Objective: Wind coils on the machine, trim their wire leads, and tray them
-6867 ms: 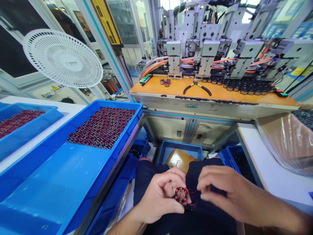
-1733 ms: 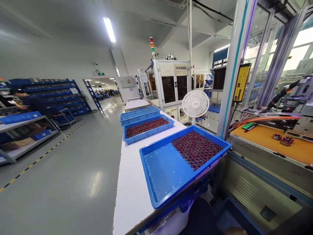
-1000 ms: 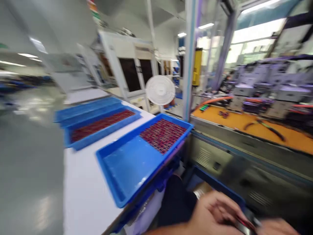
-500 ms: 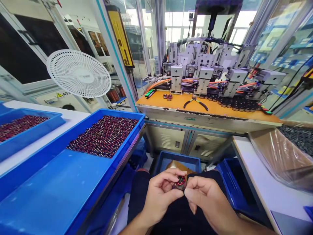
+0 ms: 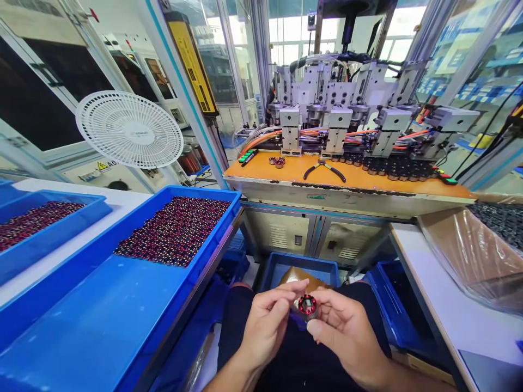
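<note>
A small round motor stator [image 5: 307,306] with red windings and a dark rim is held above my lap. My right hand [image 5: 345,324] grips it from the right, thumb below and fingers behind. On its left side is my left hand [image 5: 267,321], fingers stretched toward the stator and thumb apart from it. Whether those left fingertips touch the stator's far edge is hard to make out.
A blue tray [image 5: 102,321] at the left carries many similar stators, with another filled tray [image 5: 93,202] beyond. Ahead, cutting pliers [image 5: 324,170] lie on the orange bench [image 5: 261,173] below a winding machine [image 5: 335,109]. A plastic-lined box [image 5: 461,245] stands right.
The stator has passed from my left hand's pinch into my right hand and now faces up more. My left thumb has drawn back from it. The view has shifted slightly.
</note>
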A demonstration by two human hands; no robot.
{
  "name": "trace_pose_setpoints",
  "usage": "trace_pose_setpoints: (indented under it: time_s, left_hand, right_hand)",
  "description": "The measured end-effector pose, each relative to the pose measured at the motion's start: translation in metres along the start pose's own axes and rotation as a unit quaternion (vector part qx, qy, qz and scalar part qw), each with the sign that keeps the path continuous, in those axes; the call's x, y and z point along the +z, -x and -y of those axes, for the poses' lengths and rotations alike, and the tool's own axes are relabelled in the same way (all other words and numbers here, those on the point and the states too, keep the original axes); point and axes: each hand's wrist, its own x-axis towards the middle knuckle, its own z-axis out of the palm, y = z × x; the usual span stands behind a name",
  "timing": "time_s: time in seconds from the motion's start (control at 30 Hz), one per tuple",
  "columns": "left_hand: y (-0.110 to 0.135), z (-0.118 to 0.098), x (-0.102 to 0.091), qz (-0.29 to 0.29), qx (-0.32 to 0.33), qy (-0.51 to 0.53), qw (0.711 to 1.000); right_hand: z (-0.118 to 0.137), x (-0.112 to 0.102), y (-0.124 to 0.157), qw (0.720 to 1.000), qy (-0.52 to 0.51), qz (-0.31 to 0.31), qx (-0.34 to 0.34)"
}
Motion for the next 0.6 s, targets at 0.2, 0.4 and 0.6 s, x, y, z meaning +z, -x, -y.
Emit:
trace_pose_setpoints:
  time_s: [0.2,0.4,0.6]
  left_hand:
    - [0.014,-0.004,-0.001,-0.088,0.074,-0.201,0.973]
    - [0.025,-0.026,0.016,0.029,0.215,-0.375,0.901]
    - [0.018,-0.026,0.015,0.065,0.164,-0.366,0.914]
  right_hand:
    - [-0.012,-0.022,-0.008,0.775,0.472,-0.129,-0.399]
    - [-0.028,-0.038,-0.004,0.697,0.519,-0.061,-0.491]
    - [-0.019,-0.032,0.005,0.749,0.495,-0.024,-0.44]
